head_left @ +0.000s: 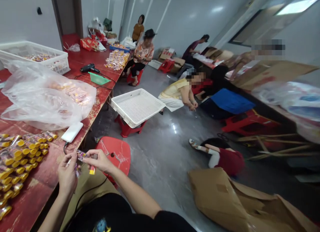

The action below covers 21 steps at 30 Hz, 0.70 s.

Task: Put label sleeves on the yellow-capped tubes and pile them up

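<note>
My left hand point(67, 175) is closed on a purple-printed plastic wrapper point(81, 155), with part of it hanging below the fingers. Close beside it, my right hand point(100, 161) pinches a small tube with a yellow-and-red end point(92, 170); its fingertips also meet the wrapper. Both hands are over my lap at the edge of the red table point(41, 173). Left of them lies a stacked pile of similar yellow-capped tubes point(22, 158). A white power bank point(72, 132) with a black cable rests at the table edge.
A clear plastic bag point(47, 98) of wrapped pieces and a white crate point(56, 63) stand farther along the table, near a heat gun point(87, 68). A red stool point(117, 152) and a white tray point(138, 107) are to the right. Several people sit around; cardboard point(220, 195) lies at right.
</note>
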### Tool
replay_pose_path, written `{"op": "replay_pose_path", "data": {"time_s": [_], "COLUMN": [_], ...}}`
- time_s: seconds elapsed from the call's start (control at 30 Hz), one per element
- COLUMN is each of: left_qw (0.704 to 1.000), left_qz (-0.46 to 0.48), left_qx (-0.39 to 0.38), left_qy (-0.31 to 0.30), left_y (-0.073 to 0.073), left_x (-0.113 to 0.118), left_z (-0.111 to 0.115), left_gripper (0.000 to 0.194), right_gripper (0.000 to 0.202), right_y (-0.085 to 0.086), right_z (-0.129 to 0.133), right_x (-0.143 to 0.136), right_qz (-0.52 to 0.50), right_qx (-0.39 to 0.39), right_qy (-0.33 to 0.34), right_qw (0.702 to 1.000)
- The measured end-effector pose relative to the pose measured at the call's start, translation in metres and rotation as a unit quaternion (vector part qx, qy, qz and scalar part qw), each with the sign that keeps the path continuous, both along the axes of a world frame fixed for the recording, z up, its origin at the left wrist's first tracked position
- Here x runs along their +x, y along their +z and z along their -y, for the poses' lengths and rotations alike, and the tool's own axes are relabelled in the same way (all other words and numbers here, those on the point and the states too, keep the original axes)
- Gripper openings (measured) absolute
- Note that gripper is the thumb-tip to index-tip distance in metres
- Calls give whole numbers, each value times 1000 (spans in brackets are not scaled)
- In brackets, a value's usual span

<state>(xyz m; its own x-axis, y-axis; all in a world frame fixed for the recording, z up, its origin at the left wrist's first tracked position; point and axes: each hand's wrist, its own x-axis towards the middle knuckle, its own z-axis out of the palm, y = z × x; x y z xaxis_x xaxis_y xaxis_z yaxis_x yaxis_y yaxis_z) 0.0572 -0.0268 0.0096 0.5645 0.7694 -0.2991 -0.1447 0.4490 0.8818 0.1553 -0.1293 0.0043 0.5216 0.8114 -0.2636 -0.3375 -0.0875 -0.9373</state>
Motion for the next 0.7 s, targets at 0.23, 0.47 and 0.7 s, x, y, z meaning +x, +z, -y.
{"op": "replay_pose_path", "data": {"time_s": [0.23, 0.47, 0.7], "left_qw": [998, 1000, 997], "left_qz": [5, -8, 22], "left_qx": [-2, -1, -68], "left_qy": [60, -11, -27], "left_y": [9, 16, 38], "left_x": [1, 14, 29], "left_z": [-7, 3, 16], "left_gripper": [61, 58, 50], "right_gripper": [69, 88, 66], "right_y": [-21, -45, -21], "right_z": [11, 62, 74], "right_x": [-6, -21, 10], "right_qz": [-24, -104, -83], "right_qx": [-62, -87, 40], "right_qy": [38, 62, -92], "right_qw": [997, 989, 991]}}
